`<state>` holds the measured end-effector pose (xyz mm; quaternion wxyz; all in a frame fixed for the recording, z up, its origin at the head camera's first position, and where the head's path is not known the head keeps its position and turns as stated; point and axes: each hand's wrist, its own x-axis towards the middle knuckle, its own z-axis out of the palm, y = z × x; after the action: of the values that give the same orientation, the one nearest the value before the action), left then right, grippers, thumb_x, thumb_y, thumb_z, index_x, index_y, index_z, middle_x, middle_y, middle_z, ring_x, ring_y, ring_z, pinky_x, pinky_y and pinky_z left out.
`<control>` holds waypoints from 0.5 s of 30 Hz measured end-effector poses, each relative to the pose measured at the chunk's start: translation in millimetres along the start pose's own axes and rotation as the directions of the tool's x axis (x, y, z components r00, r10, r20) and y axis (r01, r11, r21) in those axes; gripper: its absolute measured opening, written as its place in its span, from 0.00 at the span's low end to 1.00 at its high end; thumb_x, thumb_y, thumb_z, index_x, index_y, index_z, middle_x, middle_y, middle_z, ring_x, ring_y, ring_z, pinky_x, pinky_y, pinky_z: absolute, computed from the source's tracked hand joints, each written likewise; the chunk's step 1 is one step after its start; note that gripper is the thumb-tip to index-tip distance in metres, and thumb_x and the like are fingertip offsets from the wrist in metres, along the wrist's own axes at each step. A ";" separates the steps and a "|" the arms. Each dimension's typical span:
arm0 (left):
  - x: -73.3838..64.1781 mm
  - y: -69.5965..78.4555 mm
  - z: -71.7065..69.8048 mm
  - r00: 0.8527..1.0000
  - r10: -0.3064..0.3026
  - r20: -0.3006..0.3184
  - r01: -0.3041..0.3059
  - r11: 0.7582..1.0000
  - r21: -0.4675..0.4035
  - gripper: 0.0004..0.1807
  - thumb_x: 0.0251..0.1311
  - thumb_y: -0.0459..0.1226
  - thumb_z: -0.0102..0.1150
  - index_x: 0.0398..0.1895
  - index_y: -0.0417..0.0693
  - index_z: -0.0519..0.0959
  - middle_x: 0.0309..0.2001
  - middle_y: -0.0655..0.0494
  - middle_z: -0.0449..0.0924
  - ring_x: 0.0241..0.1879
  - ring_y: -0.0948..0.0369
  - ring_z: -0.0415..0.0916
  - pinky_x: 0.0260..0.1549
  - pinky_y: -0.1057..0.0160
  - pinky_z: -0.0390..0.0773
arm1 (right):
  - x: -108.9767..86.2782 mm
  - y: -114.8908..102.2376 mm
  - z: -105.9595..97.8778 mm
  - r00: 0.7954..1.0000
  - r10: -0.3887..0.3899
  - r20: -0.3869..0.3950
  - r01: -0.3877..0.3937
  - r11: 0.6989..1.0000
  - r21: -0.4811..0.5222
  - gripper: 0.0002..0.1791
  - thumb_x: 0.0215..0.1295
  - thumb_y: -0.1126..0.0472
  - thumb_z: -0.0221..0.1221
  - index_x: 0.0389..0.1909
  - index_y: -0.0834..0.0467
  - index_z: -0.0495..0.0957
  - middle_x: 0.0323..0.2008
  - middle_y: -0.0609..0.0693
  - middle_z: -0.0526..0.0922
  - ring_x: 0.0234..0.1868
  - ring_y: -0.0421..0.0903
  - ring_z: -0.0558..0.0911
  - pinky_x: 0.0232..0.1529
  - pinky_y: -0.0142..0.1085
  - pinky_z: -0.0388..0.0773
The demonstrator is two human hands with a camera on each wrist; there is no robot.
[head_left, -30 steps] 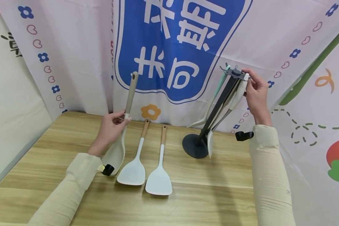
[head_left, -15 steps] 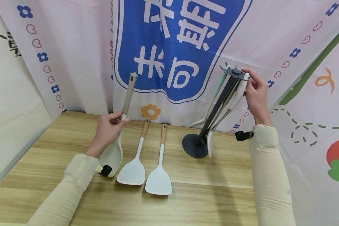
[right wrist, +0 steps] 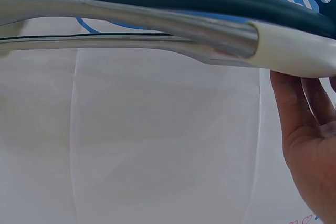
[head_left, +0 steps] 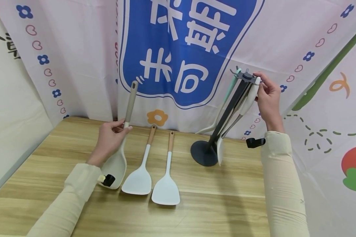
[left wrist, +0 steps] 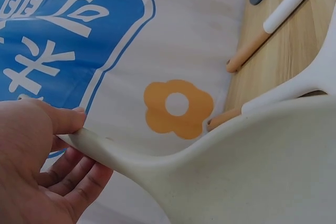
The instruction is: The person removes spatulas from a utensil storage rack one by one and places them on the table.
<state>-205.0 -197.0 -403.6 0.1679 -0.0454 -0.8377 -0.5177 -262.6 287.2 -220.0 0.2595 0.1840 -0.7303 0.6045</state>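
My left hand (head_left: 109,140) pinches the neck of a beige spatula (head_left: 118,168) between thumb and fingers. Its grey-beige handle points up, and its broad, curved head fills the lower right of the left wrist view. I cannot tell whether the head touches the table. On the right, a dark utensil rack (head_left: 206,153) carries several hanging utensils. My right hand (head_left: 268,98) is at the rack's top and pinches the upper end of a white-handled utensil (head_left: 249,98). That utensil has a metal shaft and a white head seen nearly edge-on; its hook end is partly hidden by fingers.
Two white spatulas with wooden handles, a left one (head_left: 137,181) and a right one (head_left: 166,191), lie side by side on the wooden table (head_left: 195,214). A mint-handled utensil (head_left: 231,89) hangs on the rack's left side. A printed cloth (head_left: 86,65) hangs behind the table.
My left hand has moved left and slightly down, carrying the beige spatula further from the two white spatulas. The right hand stays at the rack's top.
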 end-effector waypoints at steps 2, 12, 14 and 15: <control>-0.2 -2.2 -0.2 1.000 -0.011 0.002 0.011 1.000 0.008 0.29 0.68 0.43 0.65 0.66 0.37 0.74 0.46 0.40 0.85 0.35 0.66 0.78 0.29 0.76 0.79 | 0.0 0.4 0.1 1.000 0.000 0.001 0.000 1.000 0.002 0.15 0.78 0.60 0.54 0.57 0.50 0.84 0.23 0.46 0.75 0.22 0.39 0.71 0.20 0.24 0.71; -3.5 -13.2 -2.0 0.999 -0.048 0.021 0.047 0.998 0.031 0.29 0.68 0.43 0.65 0.66 0.36 0.74 0.45 0.40 0.85 0.35 0.64 0.79 0.27 0.73 0.80 | 0.1 2.4 -0.5 1.000 -0.003 0.001 0.003 1.000 -0.003 0.15 0.78 0.60 0.54 0.58 0.51 0.84 0.25 0.46 0.74 0.23 0.40 0.72 0.22 0.24 0.73; -4.5 -15.2 -2.6 0.999 -0.043 0.023 0.042 0.999 0.032 0.29 0.68 0.43 0.65 0.66 0.35 0.75 0.45 0.39 0.85 0.34 0.65 0.79 0.26 0.74 0.79 | -0.3 1.7 -0.2 1.000 -0.002 0.001 0.002 1.000 -0.001 0.15 0.78 0.60 0.54 0.58 0.51 0.84 0.24 0.46 0.74 0.23 0.40 0.72 0.22 0.25 0.73; -5.0 -16.4 -3.0 0.999 -0.039 0.023 0.038 0.999 0.033 0.28 0.68 0.42 0.66 0.65 0.35 0.75 0.45 0.38 0.85 0.34 0.65 0.79 0.26 0.73 0.79 | -0.5 1.4 0.0 1.000 -0.002 0.002 0.002 1.000 0.001 0.15 0.78 0.60 0.54 0.58 0.51 0.84 0.24 0.46 0.74 0.23 0.40 0.71 0.21 0.25 0.73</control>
<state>-203.7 -206.7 -418.0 0.1486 -0.0327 -0.8487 -0.5065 -263.1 287.4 -221.4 0.2596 0.1855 -0.7301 0.6042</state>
